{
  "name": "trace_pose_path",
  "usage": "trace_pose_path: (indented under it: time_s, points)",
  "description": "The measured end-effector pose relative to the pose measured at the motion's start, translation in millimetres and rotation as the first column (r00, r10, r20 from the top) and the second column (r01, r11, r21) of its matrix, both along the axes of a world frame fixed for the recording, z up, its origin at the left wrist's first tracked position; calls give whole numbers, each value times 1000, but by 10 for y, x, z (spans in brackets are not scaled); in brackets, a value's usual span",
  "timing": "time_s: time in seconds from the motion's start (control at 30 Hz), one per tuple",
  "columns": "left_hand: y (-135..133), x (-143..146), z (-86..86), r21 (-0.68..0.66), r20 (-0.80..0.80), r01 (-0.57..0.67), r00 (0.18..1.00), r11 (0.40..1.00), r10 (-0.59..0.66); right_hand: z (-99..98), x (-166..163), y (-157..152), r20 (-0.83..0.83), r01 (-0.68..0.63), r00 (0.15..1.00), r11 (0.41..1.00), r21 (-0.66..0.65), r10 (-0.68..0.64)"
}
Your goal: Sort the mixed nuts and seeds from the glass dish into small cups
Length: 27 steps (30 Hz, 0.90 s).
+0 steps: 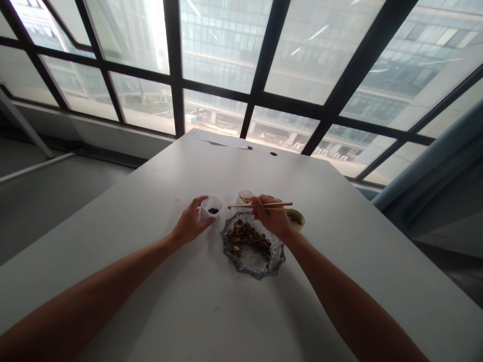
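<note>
My left hand is closed around a small white cup with dark bits in its bottom. Wooden chopsticks are gripped in my right hand, their tips pointing left toward that cup. A small dark piece shows at the tips. Below the chopsticks stands a scalloped glass bowl, partly filled with brown and yellowish dried pieces. Behind it, a second white cup with yellowish pieces is partly covered by my right hand and the chopsticks.
A small olive-coloured bowl stands right of the glass bowl, partly behind my right hand. White paper lies at the far edge of the white table, near two round holes. Large windows rise behind; a blue curtain hangs at right.
</note>
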<state>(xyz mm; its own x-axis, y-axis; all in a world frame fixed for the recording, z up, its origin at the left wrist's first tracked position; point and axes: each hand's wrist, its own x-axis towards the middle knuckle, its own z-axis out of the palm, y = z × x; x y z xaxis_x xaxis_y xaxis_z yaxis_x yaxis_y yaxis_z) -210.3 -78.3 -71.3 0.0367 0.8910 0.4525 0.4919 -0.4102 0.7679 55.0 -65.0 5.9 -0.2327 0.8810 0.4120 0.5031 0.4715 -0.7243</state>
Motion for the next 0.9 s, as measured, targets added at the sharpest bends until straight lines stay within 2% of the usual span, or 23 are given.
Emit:
trace_pose_path:
  time_s: [0.43,0.63,0.9]
  points:
    - [3,11,0,-9,15,1,1000,1000,-1,8,-47,-18,6,27,1000,998,-49,-27]
    - [3,8,-8,-12,10,-2,1000,1000,3,7,-38,-9,32,3,999,1000,-20,-2]
    - [-2,19,1,-4,21,2,1000,1000,-2,-44,31,-49,-16,33,999,999,-13,-33]
